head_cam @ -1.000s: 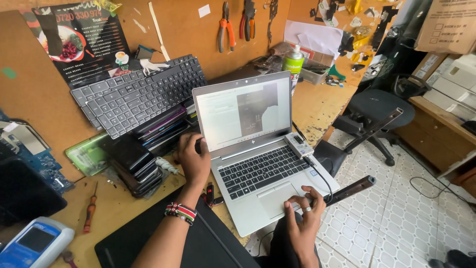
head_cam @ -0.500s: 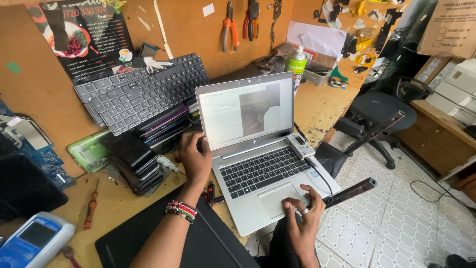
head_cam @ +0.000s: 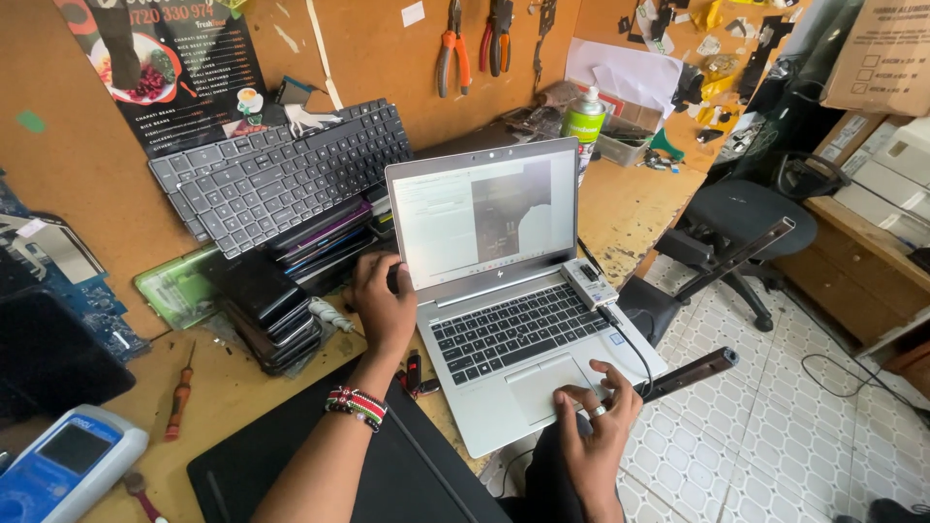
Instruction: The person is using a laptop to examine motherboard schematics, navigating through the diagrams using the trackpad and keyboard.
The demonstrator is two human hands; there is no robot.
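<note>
Silver laptop [head_cam: 513, 320] sits open at the desk edge, its front corner past the rim, between the two hands. The left hand [head_cam: 383, 305] curls loosely against the laptop's left side by the hinge, fingers bent over something dark that I cannot make out; the right hand [head_cam: 596, 416] lies with fingers spread and lightly bent on the touchpad [head_cam: 547, 383]. A slip seems likely here: a firm press from the right hand on the overhanging corner could tip or slide the laptop off the desk, and the cable [head_cam: 630, 344] running from the adapter [head_cam: 589, 284], just beyond the right hand, could catch a finger and pull loose. Just left of the left hand stands a stack of phones [head_cam: 262, 300], close enough to be knocked by the wrist. Beyond it lean spare keyboards [head_cam: 281, 169]. Below the left wrist lies a black mat [head_cam: 320, 465], and further left a screwdriver [head_cam: 179, 397] and a blue meter [head_cam: 63, 465]. Right of the right hand, a chair [head_cam: 736, 218] crowds the floor space.
</note>
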